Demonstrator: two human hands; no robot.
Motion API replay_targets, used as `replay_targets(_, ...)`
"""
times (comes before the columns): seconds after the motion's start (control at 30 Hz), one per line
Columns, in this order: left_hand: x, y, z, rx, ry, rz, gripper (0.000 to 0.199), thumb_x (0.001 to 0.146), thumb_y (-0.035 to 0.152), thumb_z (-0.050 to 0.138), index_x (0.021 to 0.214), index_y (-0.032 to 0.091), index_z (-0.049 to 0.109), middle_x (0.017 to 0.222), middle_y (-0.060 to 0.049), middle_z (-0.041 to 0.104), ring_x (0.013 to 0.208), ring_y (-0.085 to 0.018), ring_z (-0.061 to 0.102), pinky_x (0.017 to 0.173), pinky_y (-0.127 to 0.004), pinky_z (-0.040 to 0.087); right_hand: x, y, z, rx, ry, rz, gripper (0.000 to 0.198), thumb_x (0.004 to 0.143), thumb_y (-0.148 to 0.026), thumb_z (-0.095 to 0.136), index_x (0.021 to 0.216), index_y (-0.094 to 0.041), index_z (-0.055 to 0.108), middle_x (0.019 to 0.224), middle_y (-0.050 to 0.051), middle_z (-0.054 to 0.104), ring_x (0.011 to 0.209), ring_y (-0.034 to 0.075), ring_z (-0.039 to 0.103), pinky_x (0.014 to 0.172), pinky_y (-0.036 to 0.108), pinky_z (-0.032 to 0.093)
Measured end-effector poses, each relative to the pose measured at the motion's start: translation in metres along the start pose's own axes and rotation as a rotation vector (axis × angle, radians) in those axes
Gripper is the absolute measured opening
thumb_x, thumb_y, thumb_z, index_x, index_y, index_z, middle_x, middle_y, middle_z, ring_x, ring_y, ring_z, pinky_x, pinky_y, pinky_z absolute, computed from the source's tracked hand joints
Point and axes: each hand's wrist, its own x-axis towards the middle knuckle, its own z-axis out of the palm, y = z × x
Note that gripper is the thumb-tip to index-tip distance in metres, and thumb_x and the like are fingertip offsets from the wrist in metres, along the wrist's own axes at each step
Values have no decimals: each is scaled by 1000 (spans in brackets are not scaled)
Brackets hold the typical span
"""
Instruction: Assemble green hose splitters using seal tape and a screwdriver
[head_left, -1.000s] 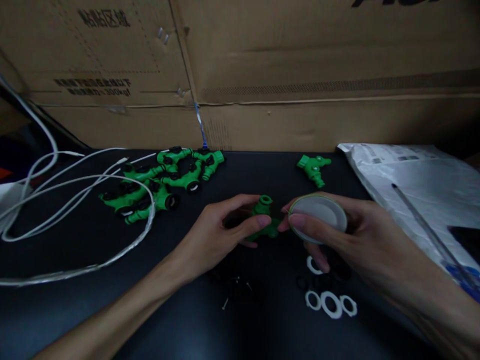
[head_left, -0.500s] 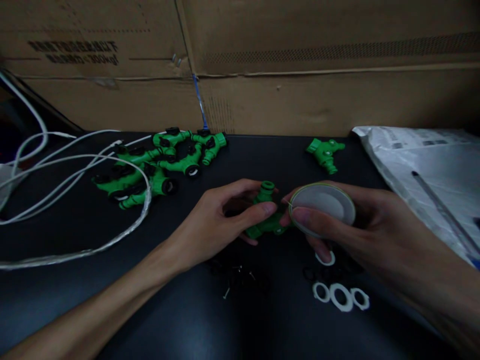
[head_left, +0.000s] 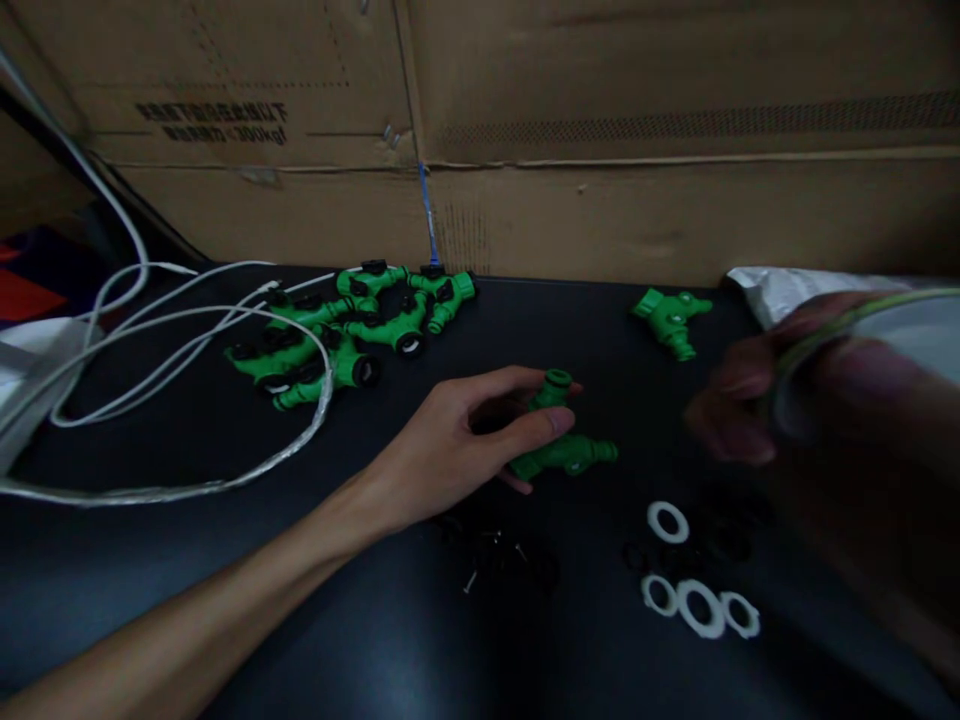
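Note:
My left hand (head_left: 469, 440) is wrapped around a green Y-shaped hose splitter (head_left: 570, 453), thumb on its upper branch. One branch points up with a dark ring at its end; another points right. My right hand (head_left: 847, 410) is raised at the right edge, blurred, holding a shallow round container (head_left: 919, 335) with a yellow-green rim and pale inside, partly cut off by the frame. Below my right hand lie several white ring nuts (head_left: 701, 608), a flat white ring (head_left: 667, 522) and dark rings that are hard to make out.
Several green hose splitters with black parts (head_left: 394, 325) lie at back left, beside looped white cables (head_left: 217, 490). Another green splitter (head_left: 671, 318) lies at back right, near a white plastic bag (head_left: 772, 290). Small screws (head_left: 470, 581) lie among dark parts. Cardboard (head_left: 600, 220) stands behind.
My right hand has moved away from the splitter, up and to the right, with the round container. My left hand keeps hold of the splitter. The view has shifted slightly left.

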Motion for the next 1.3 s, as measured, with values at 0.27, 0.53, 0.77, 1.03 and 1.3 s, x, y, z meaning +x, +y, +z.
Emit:
replay_targets(0.27, -2, 1, -1, 10, 16, 14, 37, 93, 43, 73, 123, 21, 73, 118, -5, 74, 100, -22, 71, 65, -22, 67, -9, 2, 17, -21, -304, 168, 29, 90, -50, 74, 82, -23, 74, 64, 0, 67, 62, 13, 61, 58, 23, 46)
replay_targets(0.53, -2, -1, 1, -28, -46, -21, 38, 90, 44, 76, 123, 25, 77, 107, -4, 78, 94, -22, 75, 63, -21, 67, -6, 7, 18, -86, -285, 168, 30, 87, -46, 78, 71, -22, 70, 55, -2, 61, 54, 12, 53, 51, 24, 39)
replay_targets(0.77, -1, -1, 1, -23, -42, -29, 40, 88, 43, 79, 123, 25, 77, 107, -5, 79, 94, -24, 74, 60, -24, 68, -3, 5, 20, -69, -263, 144, 28, 85, -40, 81, 66, -22, 70, 55, -3, 62, 54, 11, 53, 51, 22, 38)
replay_targets(1.03, -2, -2, 0, -4, -58, -11, 40, 88, 41, 79, 125, 27, 77, 112, -4, 79, 94, -23, 74, 62, -23, 68, -4, 3, 16, -99, -274, 142, 33, 83, -42, 81, 61, -22, 67, 53, -3, 60, 52, 10, 51, 47, 22, 36)
replay_targets(1.3, -3, 0, 0, 99, -51, 38, 31, 92, 43, 73, 116, 25, 81, 103, -5, 72, 86, -20, 70, 59, -24, 68, -6, 8, 17, -176, -204, 14, 21, 85, -48, 78, 76, -29, 78, 42, -4, 43, 48, 14, 48, 44, 24, 40)
